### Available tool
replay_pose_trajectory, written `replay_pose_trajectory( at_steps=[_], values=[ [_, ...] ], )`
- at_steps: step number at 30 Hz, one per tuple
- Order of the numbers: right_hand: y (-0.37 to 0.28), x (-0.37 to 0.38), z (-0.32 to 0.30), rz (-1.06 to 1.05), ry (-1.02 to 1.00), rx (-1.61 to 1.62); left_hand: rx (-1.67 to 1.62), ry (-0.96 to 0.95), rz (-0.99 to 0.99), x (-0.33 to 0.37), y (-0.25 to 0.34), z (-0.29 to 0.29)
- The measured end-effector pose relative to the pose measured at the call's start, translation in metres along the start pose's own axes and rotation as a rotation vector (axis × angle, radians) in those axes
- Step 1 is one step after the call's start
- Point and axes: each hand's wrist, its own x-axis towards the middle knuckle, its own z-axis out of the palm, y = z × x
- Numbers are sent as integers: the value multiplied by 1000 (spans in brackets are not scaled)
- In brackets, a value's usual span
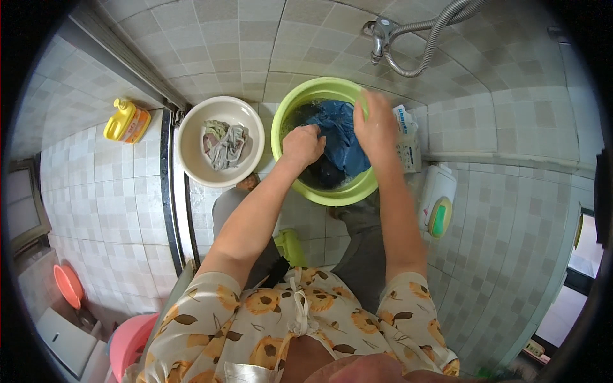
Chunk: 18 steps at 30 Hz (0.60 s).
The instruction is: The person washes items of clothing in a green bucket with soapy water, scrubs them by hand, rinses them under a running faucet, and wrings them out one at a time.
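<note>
A yellow-green tub (pixel 279 131) stands in front of me with dark water in it. Bunched in the water is a wet blue cloth (pixel 343 142), perhaps a garment; its lower part looks darker. My left hand (pixel 302 147) is over the middle of the tub, its fingers curled on the cloth's left edge. Over the tub's right rim is my right hand (pixel 377 127), raised and smeared by motion, beside the cloth. Whether it grips any fabric cannot be made out.
Left of the tub, a cream basin (pixel 186 150) holds crumpled wet cloths (pixel 227 145). A yellow pump bottle (pixel 128 121) stands past the door track. On the right are a white package (pixel 407 137) and a green-and-white brush (pixel 439 217). A shower tap (pixel 381 38) juts from the wall.
</note>
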Motion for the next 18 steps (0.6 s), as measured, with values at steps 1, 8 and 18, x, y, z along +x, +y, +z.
replay_pose_trajectory(
  at_steps=[1, 8, 18],
  values=[
    [22, -20, 14, 26, -91, 1, -4, -8, 2, 1, 5, 1],
    [103, -82, 74, 232, -535, -174, 80, -121, -24, -1, 14, -11],
    [101, -97, 163, 448, -897, 55, 98, -191, 2, 5, 23, -14]
  ],
)
